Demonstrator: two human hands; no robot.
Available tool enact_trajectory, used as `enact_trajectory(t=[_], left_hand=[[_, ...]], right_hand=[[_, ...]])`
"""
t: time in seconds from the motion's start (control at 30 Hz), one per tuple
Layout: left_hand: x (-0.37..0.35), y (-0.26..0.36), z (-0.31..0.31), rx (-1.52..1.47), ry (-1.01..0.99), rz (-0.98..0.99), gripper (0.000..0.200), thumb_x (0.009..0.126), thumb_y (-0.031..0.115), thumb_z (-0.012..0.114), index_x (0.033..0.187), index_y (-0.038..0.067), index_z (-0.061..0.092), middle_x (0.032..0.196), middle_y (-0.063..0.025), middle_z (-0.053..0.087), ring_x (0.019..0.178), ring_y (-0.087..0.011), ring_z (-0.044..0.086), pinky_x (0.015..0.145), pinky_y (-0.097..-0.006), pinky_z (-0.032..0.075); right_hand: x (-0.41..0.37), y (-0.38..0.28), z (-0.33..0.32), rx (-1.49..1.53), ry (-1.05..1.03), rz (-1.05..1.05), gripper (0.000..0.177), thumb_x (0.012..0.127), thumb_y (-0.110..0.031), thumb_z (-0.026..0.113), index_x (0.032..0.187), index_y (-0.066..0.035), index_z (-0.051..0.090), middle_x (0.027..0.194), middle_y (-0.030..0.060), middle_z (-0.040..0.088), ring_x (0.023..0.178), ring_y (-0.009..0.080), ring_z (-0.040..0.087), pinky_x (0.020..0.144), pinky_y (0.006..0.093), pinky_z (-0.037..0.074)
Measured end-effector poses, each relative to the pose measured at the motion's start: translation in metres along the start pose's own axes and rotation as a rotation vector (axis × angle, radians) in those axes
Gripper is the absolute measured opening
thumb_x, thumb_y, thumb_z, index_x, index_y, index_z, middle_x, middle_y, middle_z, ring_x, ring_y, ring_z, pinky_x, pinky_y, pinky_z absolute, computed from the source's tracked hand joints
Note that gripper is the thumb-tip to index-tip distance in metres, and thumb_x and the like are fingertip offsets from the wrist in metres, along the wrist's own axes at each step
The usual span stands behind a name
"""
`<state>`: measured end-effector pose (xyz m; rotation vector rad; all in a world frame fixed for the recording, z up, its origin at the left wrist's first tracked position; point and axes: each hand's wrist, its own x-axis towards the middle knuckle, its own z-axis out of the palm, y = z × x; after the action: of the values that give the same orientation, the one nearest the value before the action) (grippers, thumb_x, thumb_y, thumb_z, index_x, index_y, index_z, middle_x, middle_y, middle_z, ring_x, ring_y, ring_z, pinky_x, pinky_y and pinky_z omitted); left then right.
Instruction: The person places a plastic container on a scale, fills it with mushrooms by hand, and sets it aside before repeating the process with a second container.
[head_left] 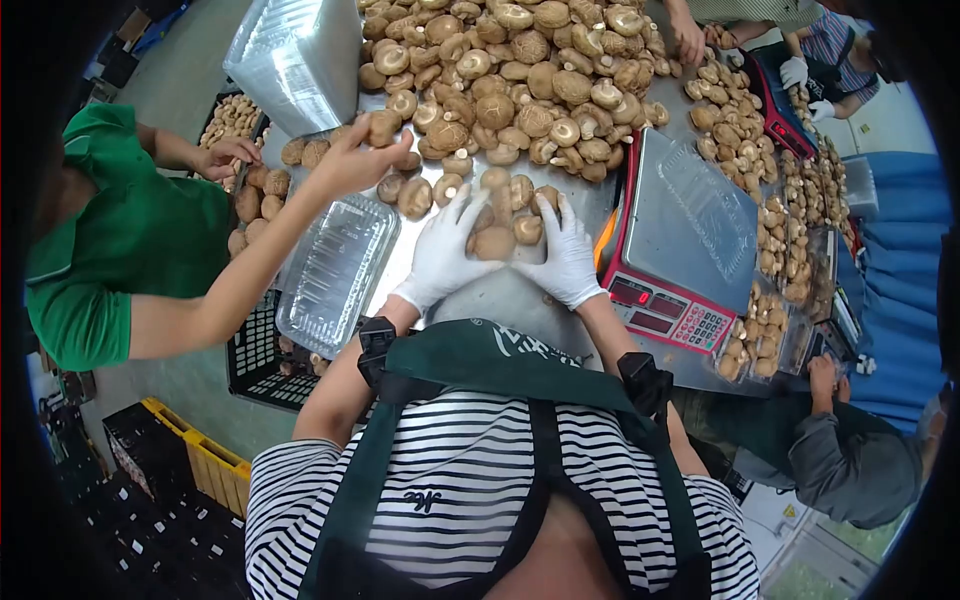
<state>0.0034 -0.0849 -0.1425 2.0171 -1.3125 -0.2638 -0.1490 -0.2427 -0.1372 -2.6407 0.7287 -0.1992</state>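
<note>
Both my hands wear white gloves and cup a small group of brown shiitake mushrooms [503, 215] on the metal table. My left hand [445, 248] curves round their left side, its fingers pressed to the caps. From the right, my right hand [566, 255] closes in with its fingertips on the outer mushrooms. The two thumbs nearly meet at the near side. Loose mushrooms [414, 197] lie just left of my left hand. Beyond my fingers rises a large heap of shiitake mushrooms [535, 85]. What lies under the cupped group is hidden.
A red scale [690, 215] reading 0 stands right of my right hand. A clear plastic tray [338, 270] lies left, below a stack of clear trays [300, 65]. A person in green [150, 215] reaches across with mushrooms in hand. Packed mushroom trays [755, 335] line the right.
</note>
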Motion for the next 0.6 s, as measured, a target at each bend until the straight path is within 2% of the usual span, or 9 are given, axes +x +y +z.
enact_trajectory(t=[0.07, 0.13, 0.17, 0.27, 0.3, 0.4, 0.53, 0.6], left_hand=[[0.015, -0.002, -0.001, 0.023, -0.013, 0.016, 0.104, 0.061, 0.043, 0.085, 0.148, 0.013, 0.035, 0.148, -0.0216, 0.038, 0.127, -0.0413, 0.048, 0.101, -0.0435, 0.045], [0.029, -0.001, -0.001, -0.028, -0.022, 0.001, 0.105, 0.062, 0.044, 0.084, 0.149, 0.016, 0.033, 0.149, -0.0216, 0.037, 0.125, -0.0412, 0.050, 0.098, -0.0432, 0.048], [0.034, 0.001, 0.000, 0.023, -0.095, -0.038, 0.105, 0.063, 0.046, 0.083, 0.150, 0.019, 0.032, 0.150, -0.0223, 0.034, 0.125, -0.0407, 0.050, 0.095, -0.0425, 0.050], [0.037, 0.002, 0.012, 0.006, -0.053, -0.002, 0.103, 0.063, 0.047, 0.081, 0.149, 0.016, 0.033, 0.151, -0.0259, 0.030, 0.128, -0.0437, 0.046, 0.094, -0.0449, 0.050], [0.039, 0.004, 0.009, -0.027, -0.107, -0.062, 0.103, 0.063, 0.045, 0.081, 0.149, 0.015, 0.033, 0.151, -0.0264, 0.028, 0.130, -0.0432, 0.044, 0.096, -0.0444, 0.049], [0.036, -0.001, 0.014, -0.036, -0.017, 0.000, 0.103, 0.063, 0.043, 0.081, 0.149, 0.014, 0.032, 0.150, -0.0263, 0.030, 0.131, -0.0429, 0.043, 0.098, -0.0440, 0.048], [0.044, 0.003, 0.016, -0.106, -0.003, -0.075, 0.096, 0.063, 0.042, 0.082, 0.143, 0.010, 0.038, 0.147, -0.0260, 0.032, 0.129, -0.0424, 0.045, 0.100, -0.0431, 0.046], [0.046, 0.006, 0.017, -0.166, 0.015, -0.114, 0.091, 0.064, 0.040, 0.081, 0.139, 0.008, 0.042, 0.145, -0.0250, 0.035, 0.128, -0.0419, 0.046, 0.101, -0.0423, 0.045]], right_hand=[[0.009, -0.010, -0.005, -0.079, -0.032, 0.000, 0.102, 0.065, -0.042, 0.080, 0.150, -0.018, 0.029, 0.147, 0.0270, 0.030, 0.126, 0.0488, 0.041, 0.105, 0.0493, 0.038], [0.025, -0.008, -0.008, -0.035, -0.045, 0.029, 0.100, 0.064, -0.037, 0.080, 0.149, -0.021, 0.030, 0.147, 0.0261, 0.031, 0.122, 0.0489, 0.043, 0.102, 0.0482, 0.042], [0.033, -0.006, -0.009, -0.012, -0.051, 0.044, 0.100, 0.064, -0.035, 0.080, 0.149, -0.023, 0.030, 0.147, 0.0256, 0.032, 0.120, 0.0490, 0.044, 0.100, 0.0476, 0.043], [0.051, -0.001, -0.012, -0.079, -0.126, -0.007, 0.098, 0.062, -0.028, 0.078, 0.149, -0.026, 0.031, 0.144, 0.0226, 0.035, 0.115, 0.0487, 0.047, 0.096, 0.0475, 0.047], [0.051, 0.000, -0.012, -0.060, -0.142, -0.043, 0.097, 0.062, -0.023, 0.076, 0.148, -0.026, 0.031, 0.141, 0.0201, 0.038, 0.113, 0.0466, 0.048, 0.096, 0.0477, 0.047], [0.041, -0.001, -0.012, -0.012, -0.170, -0.121, 0.096, 0.063, -0.023, 0.075, 0.148, -0.026, 0.031, 0.139, 0.0189, 0.040, 0.113, 0.0441, 0.049, 0.096, 0.0474, 0.047], [0.047, -0.005, -0.011, -0.008, -0.157, -0.124, 0.098, 0.066, -0.025, 0.077, 0.150, -0.027, 0.026, 0.137, 0.0208, 0.041, 0.119, 0.0432, 0.048, 0.098, 0.0451, 0.047], [0.052, -0.008, -0.010, 0.005, -0.185, -0.131, 0.093, 0.071, -0.025, 0.073, 0.150, -0.023, 0.026, 0.132, 0.0213, 0.046, 0.113, 0.0412, 0.054, 0.093, 0.0445, 0.050]])
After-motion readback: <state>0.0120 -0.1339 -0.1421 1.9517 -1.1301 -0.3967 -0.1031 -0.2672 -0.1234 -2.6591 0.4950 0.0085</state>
